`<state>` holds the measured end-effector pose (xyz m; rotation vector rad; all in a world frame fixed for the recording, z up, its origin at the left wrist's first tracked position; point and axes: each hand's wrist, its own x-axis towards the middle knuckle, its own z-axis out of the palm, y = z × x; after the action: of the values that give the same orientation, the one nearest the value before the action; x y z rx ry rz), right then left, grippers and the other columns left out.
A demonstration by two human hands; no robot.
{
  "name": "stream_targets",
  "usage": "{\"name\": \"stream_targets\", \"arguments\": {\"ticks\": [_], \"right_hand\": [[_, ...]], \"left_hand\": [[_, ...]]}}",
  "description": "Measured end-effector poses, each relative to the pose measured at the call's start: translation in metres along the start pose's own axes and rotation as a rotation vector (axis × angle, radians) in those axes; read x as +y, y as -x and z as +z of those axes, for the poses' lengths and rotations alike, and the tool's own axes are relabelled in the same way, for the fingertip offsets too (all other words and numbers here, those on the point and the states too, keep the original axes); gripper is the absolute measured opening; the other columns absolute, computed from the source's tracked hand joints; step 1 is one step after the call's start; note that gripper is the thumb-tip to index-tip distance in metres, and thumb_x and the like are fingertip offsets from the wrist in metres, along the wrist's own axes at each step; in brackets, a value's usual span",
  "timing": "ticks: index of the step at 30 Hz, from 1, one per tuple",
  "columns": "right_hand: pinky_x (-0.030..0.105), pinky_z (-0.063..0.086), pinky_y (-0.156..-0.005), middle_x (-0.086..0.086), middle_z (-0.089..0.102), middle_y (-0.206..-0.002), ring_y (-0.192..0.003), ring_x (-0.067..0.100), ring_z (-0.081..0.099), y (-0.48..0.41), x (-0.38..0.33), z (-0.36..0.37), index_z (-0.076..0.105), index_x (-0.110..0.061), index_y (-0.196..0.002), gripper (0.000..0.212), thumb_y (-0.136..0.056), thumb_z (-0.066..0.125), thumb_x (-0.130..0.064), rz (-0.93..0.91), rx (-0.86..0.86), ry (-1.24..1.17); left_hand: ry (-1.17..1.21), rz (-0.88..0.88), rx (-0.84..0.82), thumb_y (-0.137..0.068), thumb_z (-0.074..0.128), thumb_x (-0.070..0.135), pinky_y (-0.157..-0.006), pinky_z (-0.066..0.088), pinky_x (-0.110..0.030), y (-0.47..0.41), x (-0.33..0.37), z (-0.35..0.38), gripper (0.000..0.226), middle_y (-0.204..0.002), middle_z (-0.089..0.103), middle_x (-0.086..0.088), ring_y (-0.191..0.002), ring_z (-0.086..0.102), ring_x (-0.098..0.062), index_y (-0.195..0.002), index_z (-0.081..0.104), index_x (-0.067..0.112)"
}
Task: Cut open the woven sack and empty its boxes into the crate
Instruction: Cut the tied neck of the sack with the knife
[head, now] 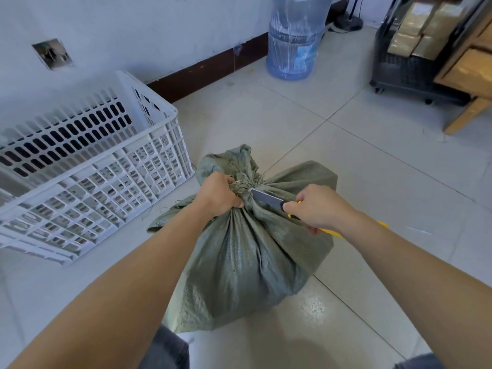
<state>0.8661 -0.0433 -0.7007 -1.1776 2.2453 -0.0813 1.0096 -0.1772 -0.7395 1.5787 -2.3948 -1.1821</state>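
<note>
A grey-green woven sack (250,257) stands on the tiled floor in front of me, its neck tied shut with frayed cord. My left hand (219,194) grips the bunched neck just left of the knot. My right hand (316,207) holds a yellow-handled utility knife (267,199), with the blade tip touching the tie at the neck. The sack's contents are hidden. A white slotted plastic crate (93,166) sits to the left against the wall, and nothing shows inside it.
A blue water jug (295,38) stands by the wall at the back. At the right are a black wheeled cart (399,70) stacked with tan packages and a wooden cabinet (468,75). My knees show at the bottom edge.
</note>
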Motion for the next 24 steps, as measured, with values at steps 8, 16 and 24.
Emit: {"name": "stream_targets", "arguments": {"ticks": [8, 16, 24], "right_hand": [[0.028, 0.053, -0.054, 0.013, 0.069, -0.055, -0.048, 0.026, 0.061, -0.004, -0.001, 0.000, 0.064, -0.004, -0.068, 0.034, -0.084, 0.050, -0.031, 0.040, -0.006, -0.050], [0.025, 0.029, -0.045, 0.003, 0.051, -0.058, -0.060, 0.026, 0.050, 0.002, -0.007, 0.005, 0.059, -0.011, -0.065, 0.036, -0.088, 0.051, -0.038, -0.055, 0.224, 0.122], [0.024, 0.042, -0.052, 0.004, 0.061, -0.050, -0.065, 0.025, 0.062, -0.004, -0.007, -0.001, 0.067, -0.011, -0.074, 0.035, -0.086, 0.048, -0.038, -0.011, 0.129, 0.062]], "left_hand": [[-0.006, 0.011, -0.001, -0.071, 0.080, 0.011, -0.099, 0.040, -0.033, 0.001, 0.002, -0.001, 0.074, -0.140, 0.049, -0.015, -0.125, 0.050, -0.031, -0.134, 0.045, -0.005], [0.075, -0.049, -0.015, -0.067, 0.082, 0.010, -0.095, 0.043, -0.033, -0.002, -0.003, -0.002, 0.076, -0.130, 0.057, -0.017, -0.117, 0.055, -0.032, -0.133, 0.047, -0.003], [0.073, -0.042, -0.014, -0.068, 0.082, 0.011, -0.089, 0.043, -0.032, -0.002, -0.002, 0.000, 0.075, -0.127, 0.058, -0.018, -0.114, 0.056, -0.032, -0.133, 0.047, -0.003]]}}
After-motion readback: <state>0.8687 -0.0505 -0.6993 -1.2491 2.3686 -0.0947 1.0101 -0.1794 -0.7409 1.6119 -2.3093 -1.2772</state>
